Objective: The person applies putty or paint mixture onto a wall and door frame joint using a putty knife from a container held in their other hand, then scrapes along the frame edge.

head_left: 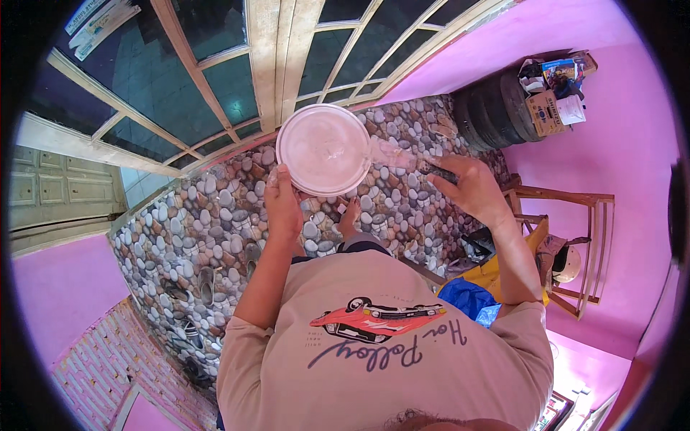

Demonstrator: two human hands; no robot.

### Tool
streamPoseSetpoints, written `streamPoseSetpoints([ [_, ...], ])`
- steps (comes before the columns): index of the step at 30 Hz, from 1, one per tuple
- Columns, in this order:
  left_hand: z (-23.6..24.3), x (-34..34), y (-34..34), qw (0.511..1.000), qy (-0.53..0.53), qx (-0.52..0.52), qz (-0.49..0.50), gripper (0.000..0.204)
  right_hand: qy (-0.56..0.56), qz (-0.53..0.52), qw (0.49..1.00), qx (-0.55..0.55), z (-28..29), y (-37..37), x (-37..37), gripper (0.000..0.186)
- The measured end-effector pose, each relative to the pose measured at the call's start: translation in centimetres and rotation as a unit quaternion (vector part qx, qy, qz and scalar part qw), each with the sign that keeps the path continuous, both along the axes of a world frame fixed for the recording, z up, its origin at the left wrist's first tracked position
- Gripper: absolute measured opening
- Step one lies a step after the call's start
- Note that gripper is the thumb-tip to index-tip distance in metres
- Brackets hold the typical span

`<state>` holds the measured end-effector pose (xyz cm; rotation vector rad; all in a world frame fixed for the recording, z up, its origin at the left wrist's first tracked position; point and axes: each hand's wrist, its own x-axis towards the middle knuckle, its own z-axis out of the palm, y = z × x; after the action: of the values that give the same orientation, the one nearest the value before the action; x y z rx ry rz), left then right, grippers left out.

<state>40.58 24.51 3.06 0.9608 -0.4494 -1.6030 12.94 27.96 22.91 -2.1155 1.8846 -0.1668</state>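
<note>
My left hand grips the lower left side of a round white tub, thumb at its rim. A pale, pinkish-white layer covers the surface inside; I cannot tell how deep it goes. My right hand is closed round the dark handle of a putty knife, to the right of the tub. The pale-smeared blade points left and reaches the tub's right rim; whether it touches cannot be made out.
Wood-framed glass panes stand ahead. At the far right, stacked tyres carry a cardboard box. A wooden rack, a helmet and a blue plastic bag are on the right. Shoes lie on the pebble-patterned floor.
</note>
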Motion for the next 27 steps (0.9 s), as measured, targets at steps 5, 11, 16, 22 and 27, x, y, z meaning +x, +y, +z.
streamPoseSetpoints([
  [5, -0.5, -0.2, 0.2, 1.000, 0.002, -0.001, 0.006, 0.032, -0.044, -0.045, 0.998, 0.019, -1.4, 1.4, 0.0, 0.034],
  [11, -0.7, -0.6, 0.4, 1.000, -0.002, 0.014, 0.002, 0.030, -0.096, -0.119, 0.987, 0.058, -2.3, 2.6, 0.5, 0.034],
  [16, 0.6, -1.5, 0.7, 1.000, 0.007, 0.014, 0.013, 0.030, -0.190, -0.122, 0.971, 0.079, -2.8, 2.8, 0.3, 0.035],
  [22, 0.7, -2.1, 1.0, 1.000, 0.014, 0.014, 0.009, 0.031, -0.187, -0.160, 0.967, 0.070, -2.6, 2.4, 1.0, 0.040],
  [27, 0.5, -2.2, 1.1, 0.999, 0.024, 0.023, 0.009, 0.031, -0.137, -0.134, 0.981, -0.009, -4.0, 2.8, 1.3, 0.036],
])
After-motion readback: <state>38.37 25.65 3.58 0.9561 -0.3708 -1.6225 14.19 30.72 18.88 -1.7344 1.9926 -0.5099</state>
